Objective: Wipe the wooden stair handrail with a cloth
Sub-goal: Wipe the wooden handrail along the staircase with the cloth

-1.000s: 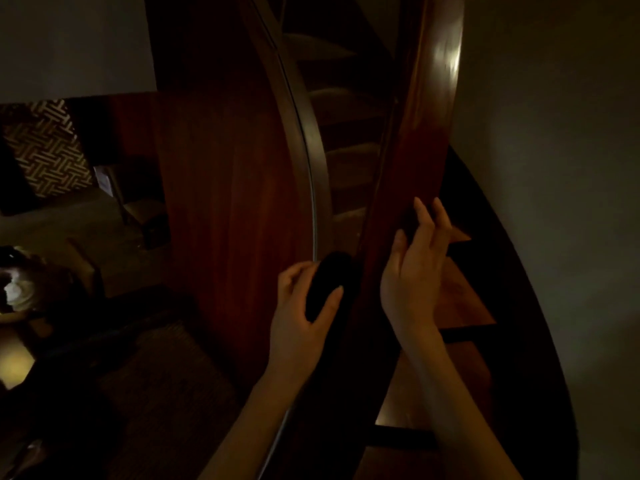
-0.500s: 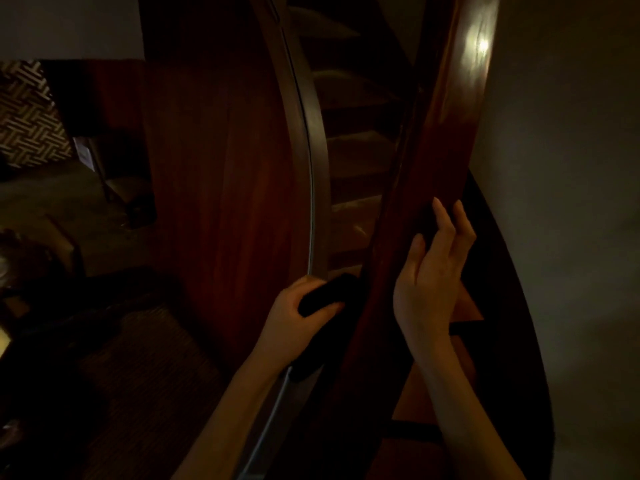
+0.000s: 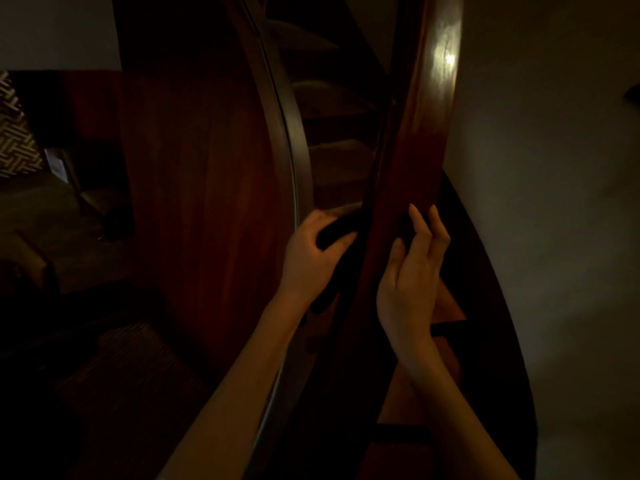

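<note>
Fingers (image 3: 420,225) of my right hand (image 3: 410,275) are straight and slightly spread. They lie against the right face of the handrail (image 3: 426,140) and hold nothing. My left hand (image 3: 308,258) is on the handrail's left side, at about the same height. Its fingers and thumb are curled round a dark cloth (image 3: 334,233), which touches the handrail's left edge. A dark shape continues below that hand beside the handrail; I cannot tell whether it is more cloth.

The handrail is glossy reddish wood. It runs steeply up the middle of the view, with a bright highlight near its top. Just left of the handrail are dim steps (image 3: 332,157). Further left are a curved dark band (image 3: 294,150) and a red panel (image 3: 207,174). Right of the handrail is a pale wall (image 3: 554,202).
</note>
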### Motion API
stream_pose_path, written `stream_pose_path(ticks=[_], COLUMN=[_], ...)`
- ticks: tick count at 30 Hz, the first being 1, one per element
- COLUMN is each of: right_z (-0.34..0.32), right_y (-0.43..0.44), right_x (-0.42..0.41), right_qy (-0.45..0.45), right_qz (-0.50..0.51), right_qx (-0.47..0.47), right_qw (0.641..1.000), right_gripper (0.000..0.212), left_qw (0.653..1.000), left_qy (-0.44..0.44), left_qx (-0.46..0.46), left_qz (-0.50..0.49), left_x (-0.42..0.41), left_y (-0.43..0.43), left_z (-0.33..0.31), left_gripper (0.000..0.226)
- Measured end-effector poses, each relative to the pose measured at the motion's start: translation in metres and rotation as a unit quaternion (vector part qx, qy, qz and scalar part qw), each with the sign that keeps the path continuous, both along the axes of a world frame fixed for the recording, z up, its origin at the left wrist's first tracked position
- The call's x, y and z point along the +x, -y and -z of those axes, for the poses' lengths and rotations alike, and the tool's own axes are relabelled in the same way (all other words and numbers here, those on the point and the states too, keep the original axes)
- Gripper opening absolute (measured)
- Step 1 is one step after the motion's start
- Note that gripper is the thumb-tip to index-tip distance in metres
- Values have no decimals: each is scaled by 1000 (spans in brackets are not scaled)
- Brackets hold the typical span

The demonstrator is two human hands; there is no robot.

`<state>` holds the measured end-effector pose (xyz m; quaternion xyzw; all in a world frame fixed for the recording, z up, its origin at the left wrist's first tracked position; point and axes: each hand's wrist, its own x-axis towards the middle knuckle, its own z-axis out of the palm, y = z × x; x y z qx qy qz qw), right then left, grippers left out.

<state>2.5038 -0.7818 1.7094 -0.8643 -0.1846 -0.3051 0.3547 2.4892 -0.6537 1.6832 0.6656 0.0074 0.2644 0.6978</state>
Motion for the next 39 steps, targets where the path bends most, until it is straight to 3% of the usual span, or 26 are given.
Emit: stream_pose_path(ticks=[4,5,8,14,21,31,39], right_z=[2,2,1,3,-1,3,2], right_y=[-1,-1,-1,2,2,1,4], right_x=[0,0,0,1,0,1,1], right_qy=[-2,-1,2,13,-4,0,-5], right_qz=[2,7,7,-9,-7,-14,-14], right_qx=[6,3,0,5,15,14,4], right_qw=[1000,1000,1000,1000,1000,1000,1000], right_gripper=[45,46,45,44,45,47,47], left_qw=[996,997,998,999,993,993,990], left_qy=[-16,-19,-25,37,92,97,97], left_qx=[57,44,45,1,67,57,94], left_qz=[68,53,-25,6,-10,41,31], left_x=[-73,-86,-98,-50,50,-18,85], left_y=[-3,4,35,45,23,41,3], left_z=[53,62,69,42,-27,34,-56], left_gripper=[18,14,33,46,49,50,50])
